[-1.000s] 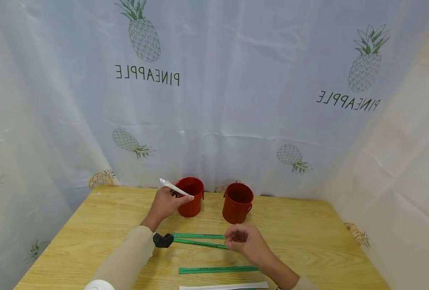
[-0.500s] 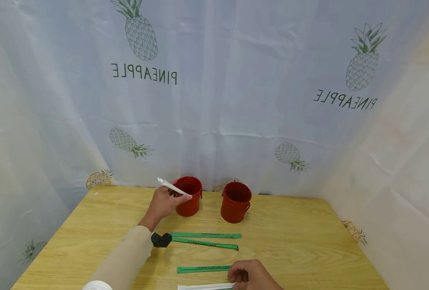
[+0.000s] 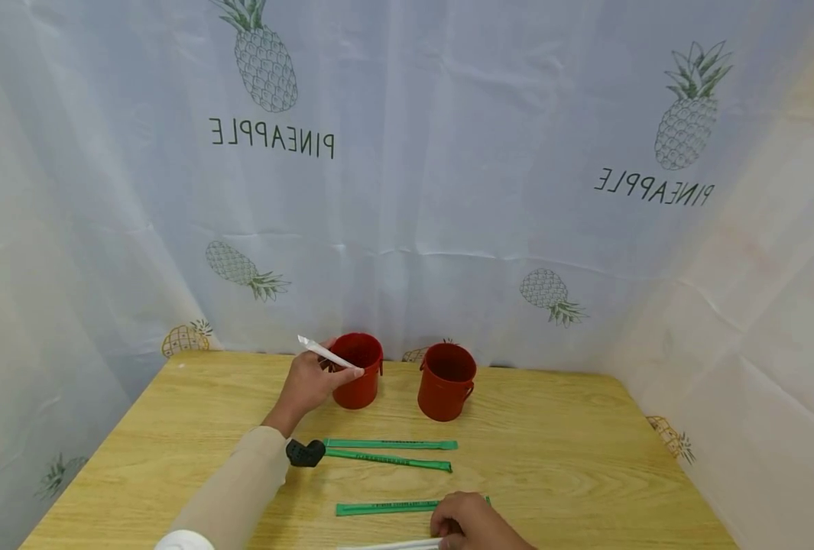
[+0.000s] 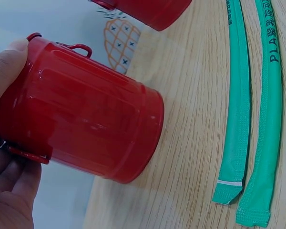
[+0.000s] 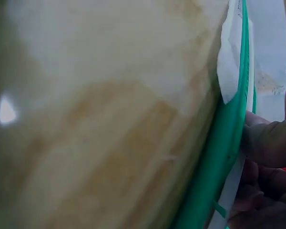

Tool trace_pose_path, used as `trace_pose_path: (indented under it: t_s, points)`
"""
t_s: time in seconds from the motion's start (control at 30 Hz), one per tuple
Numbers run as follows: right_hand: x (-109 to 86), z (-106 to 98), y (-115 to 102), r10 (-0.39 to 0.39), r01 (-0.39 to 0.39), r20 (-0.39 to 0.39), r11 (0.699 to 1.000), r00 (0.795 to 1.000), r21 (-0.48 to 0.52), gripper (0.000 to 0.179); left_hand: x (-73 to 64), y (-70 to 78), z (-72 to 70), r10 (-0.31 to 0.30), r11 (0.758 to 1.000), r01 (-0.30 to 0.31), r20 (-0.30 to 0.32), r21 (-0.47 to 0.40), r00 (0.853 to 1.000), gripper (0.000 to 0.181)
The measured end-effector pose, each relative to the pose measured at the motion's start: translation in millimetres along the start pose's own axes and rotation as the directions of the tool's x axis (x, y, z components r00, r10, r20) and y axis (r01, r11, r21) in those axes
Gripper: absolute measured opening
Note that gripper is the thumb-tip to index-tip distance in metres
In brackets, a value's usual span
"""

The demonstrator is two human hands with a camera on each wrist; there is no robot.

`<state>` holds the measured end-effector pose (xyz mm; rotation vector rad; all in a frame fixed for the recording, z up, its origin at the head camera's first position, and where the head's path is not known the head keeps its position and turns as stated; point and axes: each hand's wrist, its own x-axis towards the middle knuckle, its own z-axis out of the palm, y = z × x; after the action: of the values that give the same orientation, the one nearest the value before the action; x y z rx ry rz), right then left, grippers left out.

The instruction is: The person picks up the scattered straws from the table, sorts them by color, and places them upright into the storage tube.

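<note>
My left hand (image 3: pixel 310 382) grips a small red bucket (image 3: pixel 357 393) at its rim, thumb on the near side. A white-wrapped straw (image 3: pixel 327 353) leans out over that bucket's left rim, beside the thumb. In the left wrist view, the bucket (image 4: pixel 90 109) shows a looped side handle under the fingers. Low in the head view, my right hand (image 3: pixel 471 523) pinches the right end of another white-wrapped straw (image 3: pixel 393 545), partly cut off by the frame. The right wrist view shows thumb and fingers right against the white wrapper, beside a green straw packet (image 5: pixel 219 148).
A second red bucket (image 3: pixel 448 382) stands right of the first. Two green straw packets (image 3: pixel 393 444) lie in front of the buckets, and another green packet (image 3: pixel 386 507) lies nearer, its right part behind the right hand. A patterned curtain (image 3: pixel 407 191) encloses the wooden table (image 3: pixel 572 458).
My right hand has come from the two far green packets down to the near white-wrapped straw. My left hand has stayed at the bucket.
</note>
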<state>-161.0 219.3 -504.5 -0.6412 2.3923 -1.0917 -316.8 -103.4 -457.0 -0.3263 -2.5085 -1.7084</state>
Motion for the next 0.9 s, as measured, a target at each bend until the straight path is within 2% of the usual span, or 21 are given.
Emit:
trace_pose_path:
  t_s: [0.1,0.2,0.3,0.43,0.5,0.63,0.7,0.9]
  points:
    - [7.0,1,18,-0.051,0.054,0.041,0.994,0.998,-0.09,0.004,-0.4,-0.3,0.3,-0.006,1.0,0.006,0.002,-0.01,1.0,0.081]
    - [14.9,1,51,-0.114,0.119,0.064,0.989,0.991,-0.09,0.005,-0.7,-0.5,0.6,-0.006,1.0,0.006,0.003,-0.013,1.0,0.08]
    - [8.8,-9,34,-0.091,0.093,0.045,0.995,0.995,-0.041,0.006,-0.3,-0.2,0.5,-0.005,1.0,0.005,0.001,-0.009,1.0,0.081]
    - [-6.6,-26,-17,-0.079,0.08,-0.03,0.996,0.996,0.036,0.006,1.1,0.0,0.2,-0.006,1.0,0.006,0.005,-0.008,1.0,0.078]
    - [-7.3,-31,-22,-0.147,0.15,-0.073,0.988,0.986,0.042,0.005,2.2,0.8,0.8,-0.007,1.0,0.008,0.004,-0.01,1.0,0.078]
    - [-2.2,-40,-36,-0.233,0.241,-0.157,0.97,0.96,0.035,0.009,3.7,1.6,0.8,-0.012,1.0,0.012,0.002,-0.006,1.0,0.082]
    - [1.9,-45,-42,-0.277,0.288,-0.202,0.957,0.939,0.028,0.013,4.5,1.5,0.9,-0.01,1.0,0.01,0.005,-0.002,1.0,0.083]
    - [18.0,-56,-58,-0.379,0.4,-0.317,0.916,0.87,0.003,0.004,2.7,-0.4,1.2,-0.021,1.0,0.021,0.001,-0.014,1.0,0.086]
